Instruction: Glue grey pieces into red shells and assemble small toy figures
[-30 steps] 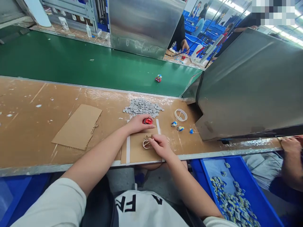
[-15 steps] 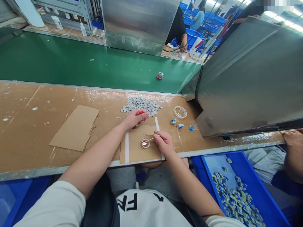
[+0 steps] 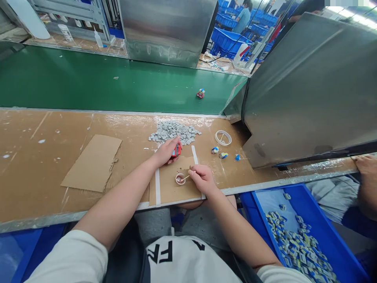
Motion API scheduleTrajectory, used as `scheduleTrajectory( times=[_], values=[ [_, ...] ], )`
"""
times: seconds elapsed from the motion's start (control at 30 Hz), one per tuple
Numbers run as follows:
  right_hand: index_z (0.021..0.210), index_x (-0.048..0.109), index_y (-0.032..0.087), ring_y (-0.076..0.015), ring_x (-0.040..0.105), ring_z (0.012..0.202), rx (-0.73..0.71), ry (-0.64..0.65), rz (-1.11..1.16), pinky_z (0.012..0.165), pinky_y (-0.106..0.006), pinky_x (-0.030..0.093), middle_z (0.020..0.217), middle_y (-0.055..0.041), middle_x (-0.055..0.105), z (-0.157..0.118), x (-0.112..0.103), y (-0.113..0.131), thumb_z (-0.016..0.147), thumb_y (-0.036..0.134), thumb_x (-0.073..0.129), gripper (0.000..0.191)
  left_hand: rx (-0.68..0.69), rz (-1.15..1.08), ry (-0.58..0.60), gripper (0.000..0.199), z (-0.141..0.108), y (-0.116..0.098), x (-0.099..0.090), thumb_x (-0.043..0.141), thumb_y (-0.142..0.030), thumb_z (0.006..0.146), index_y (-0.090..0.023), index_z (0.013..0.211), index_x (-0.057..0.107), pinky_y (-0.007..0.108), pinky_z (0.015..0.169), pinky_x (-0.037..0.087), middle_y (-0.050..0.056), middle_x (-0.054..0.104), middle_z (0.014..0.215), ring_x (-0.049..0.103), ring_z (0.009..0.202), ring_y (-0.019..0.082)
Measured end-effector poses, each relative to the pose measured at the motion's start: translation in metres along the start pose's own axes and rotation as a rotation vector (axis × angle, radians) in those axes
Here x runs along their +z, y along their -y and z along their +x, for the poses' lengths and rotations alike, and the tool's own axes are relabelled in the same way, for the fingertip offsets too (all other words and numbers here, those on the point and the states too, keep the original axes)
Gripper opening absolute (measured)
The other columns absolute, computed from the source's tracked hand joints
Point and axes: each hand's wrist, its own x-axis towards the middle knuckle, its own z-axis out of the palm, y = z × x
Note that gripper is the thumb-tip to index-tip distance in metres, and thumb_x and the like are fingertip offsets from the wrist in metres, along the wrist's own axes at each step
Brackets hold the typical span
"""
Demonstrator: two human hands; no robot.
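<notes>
My left hand is closed around a small red toy piece, just in front of a heap of flat grey pieces. Between the thumb and fingers of my right hand is a thin stick, its tip down in a small round cup with dark reddish contents. Beneath the cup lies a cardboard sheet with white tape strips on both sides.
A tape roll and a few small blue and yellow pieces lie to the right. Loose cardboard is on the left. Beyond runs a green belt with one toy. Metal panels and a blue bin flank my right.
My left hand has turned, so more of the red piece shows. The stick still dips into the cup. Across the belt, a co-worker's hand has gone out of view.
</notes>
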Motion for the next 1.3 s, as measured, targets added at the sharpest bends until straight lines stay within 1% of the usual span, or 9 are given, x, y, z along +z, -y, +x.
scheduleTrajectory(
  times=[0.13, 0.2, 0.33, 0.43, 0.5, 0.6, 0.73, 1.13, 1.3],
  values=[
    [0.058, 0.03, 0.022, -0.0106, 0.03, 0.052, 0.031, 0.022, 0.024, 0.056, -0.03, 0.023, 0.056, 0.0047, 0.03, -0.001, 0.0, -0.001, 0.099, 0.039, 0.057, 0.052, -0.011, 0.043, -0.034, 0.057, 0.0, 0.0, 0.0, 0.042, -0.078, 0.098, -0.022, 0.088, 0.055, 0.02, 0.039, 0.026, -0.004, 0.049, 0.054, 0.04, 0.04, 0.009],
    [0.057, 0.033, 0.022, -0.011, 0.031, 0.052, 0.074, -0.009, 0.081, 0.056, -0.03, 0.024, 0.055, 0.0043, 0.032, -0.002, 0.0, -0.005, 0.099, 0.04, 0.058, 0.052, -0.011, 0.054, -0.029, 0.057, 0.0, 0.0, -0.001, 0.041, -0.077, 0.098, -0.022, 0.088, 0.055, 0.021, 0.041, 0.027, -0.004, 0.049, 0.057, 0.04, 0.042, 0.009],
    [0.057, 0.039, 0.023, -0.0124, 0.035, 0.053, 0.144, -0.228, 0.238, 0.054, -0.03, 0.027, 0.055, 0.0034, 0.038, 0.004, 0.0, -0.008, 0.098, 0.045, 0.059, 0.051, -0.026, 0.125, -0.007, 0.057, -0.002, -0.001, -0.001, 0.039, -0.073, 0.1, -0.022, 0.095, 0.063, 0.023, 0.044, 0.029, -0.003, 0.048, 0.06, 0.04, 0.044, 0.01],
    [0.059, 0.039, 0.023, -0.0128, 0.036, 0.055, 0.109, -0.41, 0.276, 0.055, -0.03, 0.028, 0.057, 0.0033, 0.038, 0.019, 0.0, -0.003, 0.099, 0.045, 0.059, 0.05, -0.027, 0.223, -0.017, 0.058, -0.003, -0.002, 0.0, 0.039, -0.071, 0.1, -0.022, 0.102, 0.069, 0.024, 0.047, 0.032, -0.003, 0.052, 0.062, 0.043, 0.047, 0.012],
    [0.06, 0.039, 0.023, -0.0132, 0.035, 0.056, 0.072, -0.456, 0.249, 0.056, -0.03, 0.029, 0.058, 0.003, 0.038, 0.031, 0.0, 0.0, 0.1, 0.047, 0.059, 0.05, -0.007, 0.281, -0.026, 0.061, -0.003, -0.002, 0.002, 0.039, -0.072, 0.1, -0.022, 0.103, 0.073, 0.025, 0.049, 0.035, -0.001, 0.056, 0.064, 0.046, 0.05, 0.013],
    [0.061, 0.04, 0.023, -0.0143, 0.036, 0.058, 0.066, -0.442, 0.175, 0.058, -0.032, 0.032, 0.06, 0.0016, 0.039, 0.041, 0.001, 0.0, 0.1, 0.054, 0.057, 0.053, 0.013, 0.34, -0.026, 0.065, -0.003, -0.002, 0.004, 0.039, -0.073, 0.099, -0.021, 0.104, 0.077, 0.027, 0.052, 0.039, 0.0, 0.059, 0.065, 0.049, 0.052, 0.014],
    [0.063, 0.04, 0.023, -0.0151, 0.037, 0.06, 0.093, -0.42, 0.109, 0.059, -0.032, 0.031, 0.063, 0.0008, 0.039, 0.041, 0.003, -0.007, 0.101, 0.06, 0.054, 0.054, 0.002, 0.35, -0.026, 0.064, -0.003, -0.002, 0.005, 0.042, -0.073, 0.099, -0.022, 0.107, 0.08, 0.028, 0.055, 0.041, 0.001, 0.062, 0.066, 0.052, 0.054, 0.016],
    [0.065, 0.032, 0.024, -0.014, 0.033, 0.059, 0.012, -0.382, -0.084, 0.061, -0.033, 0.029, 0.062, 0.0029, 0.033, 0.041, 0.002, -0.002, 0.104, 0.054, 0.05, 0.053, -0.022, 0.36, -0.019, 0.067, -0.003, -0.004, 0.007, 0.042, -0.073, 0.098, -0.02, 0.107, 0.081, 0.028, 0.054, 0.041, 0.002, 0.065, 0.069, 0.052, 0.055, 0.016],
    [0.065, 0.031, 0.024, -0.0148, 0.034, 0.06, 0.029, -0.425, -0.037, 0.06, -0.033, 0.029, 0.062, 0.002, 0.034, 0.035, 0.001, -0.004, 0.104, 0.055, 0.049, 0.052, -0.034, 0.337, -0.031, 0.064, -0.002, -0.004, 0.007, 0.046, -0.073, 0.097, -0.02, 0.107, 0.082, 0.027, 0.053, 0.04, 0.004, 0.068, 0.075, 0.055, 0.061, 0.017]
  ],
)
